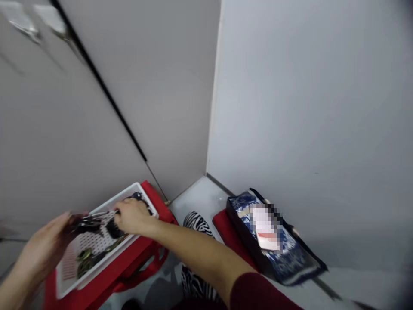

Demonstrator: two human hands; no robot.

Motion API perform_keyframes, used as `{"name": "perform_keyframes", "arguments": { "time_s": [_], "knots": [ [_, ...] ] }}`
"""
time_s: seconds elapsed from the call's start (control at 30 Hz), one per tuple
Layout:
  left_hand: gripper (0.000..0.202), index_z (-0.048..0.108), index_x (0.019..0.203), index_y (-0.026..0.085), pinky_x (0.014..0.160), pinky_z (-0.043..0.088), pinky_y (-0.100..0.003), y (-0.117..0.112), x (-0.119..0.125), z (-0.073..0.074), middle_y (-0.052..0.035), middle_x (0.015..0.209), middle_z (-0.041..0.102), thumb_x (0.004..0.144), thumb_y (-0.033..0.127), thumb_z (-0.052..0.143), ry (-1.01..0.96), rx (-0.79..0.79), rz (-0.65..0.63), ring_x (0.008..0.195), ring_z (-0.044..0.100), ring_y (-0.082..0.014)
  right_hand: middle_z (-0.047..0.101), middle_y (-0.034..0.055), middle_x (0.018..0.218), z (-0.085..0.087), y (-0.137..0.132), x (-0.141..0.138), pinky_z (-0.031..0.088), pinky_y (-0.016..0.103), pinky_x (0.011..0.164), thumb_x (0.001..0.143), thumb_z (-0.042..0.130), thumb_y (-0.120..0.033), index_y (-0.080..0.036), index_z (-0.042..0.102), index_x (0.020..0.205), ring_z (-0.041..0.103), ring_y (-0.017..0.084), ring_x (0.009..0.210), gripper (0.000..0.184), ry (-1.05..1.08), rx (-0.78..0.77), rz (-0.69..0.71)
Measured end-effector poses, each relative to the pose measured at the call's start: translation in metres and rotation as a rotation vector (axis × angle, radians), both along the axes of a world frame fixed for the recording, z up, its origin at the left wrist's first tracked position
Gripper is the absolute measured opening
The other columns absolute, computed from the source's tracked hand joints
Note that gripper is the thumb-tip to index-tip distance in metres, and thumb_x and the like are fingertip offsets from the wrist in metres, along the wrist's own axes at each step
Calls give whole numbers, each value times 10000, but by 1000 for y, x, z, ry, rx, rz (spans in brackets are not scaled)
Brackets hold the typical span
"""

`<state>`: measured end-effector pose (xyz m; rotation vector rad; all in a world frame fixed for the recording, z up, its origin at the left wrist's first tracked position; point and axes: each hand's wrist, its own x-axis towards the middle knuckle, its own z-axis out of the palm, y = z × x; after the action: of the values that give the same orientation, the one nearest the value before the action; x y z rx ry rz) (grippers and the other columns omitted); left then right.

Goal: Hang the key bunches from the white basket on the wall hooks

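Note:
A white perforated plastic basket sits on a red stool-like support at the lower left. At its left side my left hand is closed around a bunch of dark, shiny items, blurred, with thin metallic parts. My right hand reaches into the far right end of the basket, fingers curled down. A black item lies beside its fingertips; whether the hand grips it is hidden. Olive-brown round items lie at the near end of the basket, and dark things fill its far corner.
Grey cabinet doors with handles stand behind the basket, meeting a pale wall. At right, a blue patterned bag with a pixelated phone-like object on it rests over something red. Zebra-striped fabric shows below my right arm.

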<state>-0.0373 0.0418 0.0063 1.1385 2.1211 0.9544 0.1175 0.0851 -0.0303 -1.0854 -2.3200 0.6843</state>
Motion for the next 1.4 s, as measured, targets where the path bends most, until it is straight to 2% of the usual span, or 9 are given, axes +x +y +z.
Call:
{"name": "perform_keyframes", "arguments": {
  "time_s": [0.1,0.3,0.47,0.63,0.7,0.8,0.93,1.1,1.4],
  "knots": [
    [347,502,515,173,534,387,-216,-12,20,20,46,511,551,448,513,520,-491,161,82,542,484,-95,567,37,885,5,2,-7,374,221,702,680,336,-169,-166,500,904,502,114,802,278,195,-100,-7],
    [267,456,520,135,445,320,-171,-24,3,20,41,506,468,528,395,516,-697,327,31,446,408,-45,590,37,828,26,15,-34,385,208,673,694,331,-214,-141,545,850,521,99,741,275,335,-225,247],
    [233,472,499,119,459,321,-176,-38,-18,-2,27,490,478,532,346,515,-521,299,107,451,418,-54,604,41,756,37,20,-30,375,222,636,648,387,-225,-149,571,797,528,117,676,248,55,-60,114],
    [93,519,600,127,532,355,-190,-33,-26,-17,2,567,532,542,196,502,-474,348,120,533,465,-73,603,14,624,31,-3,-38,348,198,546,593,429,-189,-186,599,671,525,117,586,187,-298,6,389],
    [104,526,640,131,565,362,-193,-34,-28,-21,-4,603,545,545,148,488,-395,353,65,568,475,-79,600,26,617,28,-8,-40,333,204,525,568,451,-183,-188,600,635,526,132,590,164,-435,56,385],
    [124,538,659,138,586,368,-208,-42,-25,-33,-7,616,550,560,139,464,-199,251,-111,583,478,-92,597,52,681,27,0,-33,319,216,519,573,447,-187,-192,590,678,525,156,647,178,-533,127,228],
    [206,543,767,160,625,368,-239,-45,-7,-46,-35,717,558,579,186,464,114,69,-285,664,493,-132,588,51,732,24,16,-21,318,221,527,584,442,-234,-199,572,722,516,161,678,192,-570,93,183],
    [481,428,977,141,713,347,-302,-29,24,-43,-120,964,456,528,281,533,433,-139,-174,883,433,-227,566,66,801,15,7,-27,318,217,573,518,506,-238,-168,527,829,497,164,726,320,-509,96,279],
    [607,380,1006,170,735,355,-339,-27,32,-35,-102,1046,375,453,317,581,516,-220,-245,949,374,-256,523,2,556,12,12,-28,264,174,471,577,363,-127,-163,482,627,429,83,506,134,-348,25,169]
  ]
}}
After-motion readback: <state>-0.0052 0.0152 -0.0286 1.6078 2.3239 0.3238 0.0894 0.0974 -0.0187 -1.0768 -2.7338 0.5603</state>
